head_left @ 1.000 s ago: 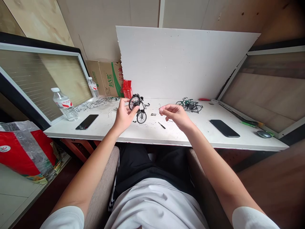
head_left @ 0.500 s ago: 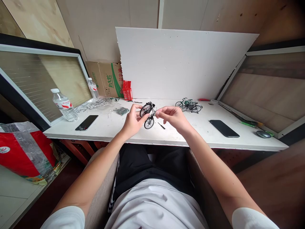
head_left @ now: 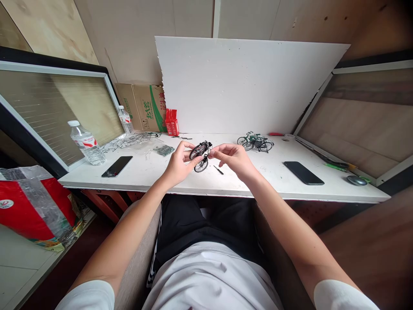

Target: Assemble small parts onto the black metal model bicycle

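A black model bicycle point(head_left: 201, 165) is held up over the white table, its two spoked wheels showing one above the other. My left hand point(head_left: 180, 164) is closed on it, thumb and fingers around the upper wheel. From the right, my right hand point(head_left: 235, 159) pinches with thumb and forefinger at the bicycle's side; whether it grips the bicycle or a small part there is too fine to see. A small dark screwdriver point(head_left: 218, 170) lies on the table just below the right fingers. Behind that hand stand a green model bicycle point(head_left: 250, 140) and a second dark one point(head_left: 265, 145).
Phones lie at left point(head_left: 117, 166) and right point(head_left: 303, 173), with a mouse point(head_left: 356, 180) farther right. Water bottles point(head_left: 86, 144), loose frame pieces point(head_left: 135, 140), a small bag of green parts point(head_left: 164, 150) and a red box point(head_left: 172, 122) are at the left. A white board point(head_left: 251, 86) leans behind.
The model bicycle has tilted in my left hand, so its wheels look flatter and the lower one sits a little higher. My right fingers stay at its side.
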Tool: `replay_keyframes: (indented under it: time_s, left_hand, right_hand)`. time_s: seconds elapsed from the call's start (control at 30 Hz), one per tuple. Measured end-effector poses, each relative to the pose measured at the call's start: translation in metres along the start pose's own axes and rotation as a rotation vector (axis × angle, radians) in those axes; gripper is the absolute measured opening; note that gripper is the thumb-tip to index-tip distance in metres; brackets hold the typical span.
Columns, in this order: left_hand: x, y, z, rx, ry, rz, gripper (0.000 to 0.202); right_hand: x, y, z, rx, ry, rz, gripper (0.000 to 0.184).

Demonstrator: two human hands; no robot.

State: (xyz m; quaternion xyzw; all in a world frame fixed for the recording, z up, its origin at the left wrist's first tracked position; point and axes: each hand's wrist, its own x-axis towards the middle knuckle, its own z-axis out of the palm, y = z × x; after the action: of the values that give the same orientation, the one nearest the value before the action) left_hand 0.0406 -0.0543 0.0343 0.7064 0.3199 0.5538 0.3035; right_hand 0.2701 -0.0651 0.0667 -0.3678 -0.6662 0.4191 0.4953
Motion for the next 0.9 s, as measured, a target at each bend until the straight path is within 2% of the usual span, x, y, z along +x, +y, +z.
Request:
replay_keyframes:
  time_s: [0.37, 0.6, 0.9]
  left_hand:
    - [-0.0014, 0.0010, -0.0003, -0.017, -0.019, -0.031, 0.046]
    - [-0.0017, 0.0051, 0.0010, -0.003, -0.011, -0.051, 0.049]
    - [0.0024, -0.0032, 0.0014, -0.100, -0.001, -0.095, 0.056]
  right_hand:
    - [-0.0016, -0.0010, 0.0024, -0.022, -0.019, 0.038, 0.044]
    - [-0.0010, -0.0012, 0.0005, 0.002, 0.000, 0.014, 0.045]
    - [-0.0004, -0.0027, 0.0000, 0.001, -0.005, 0.010, 0.045]
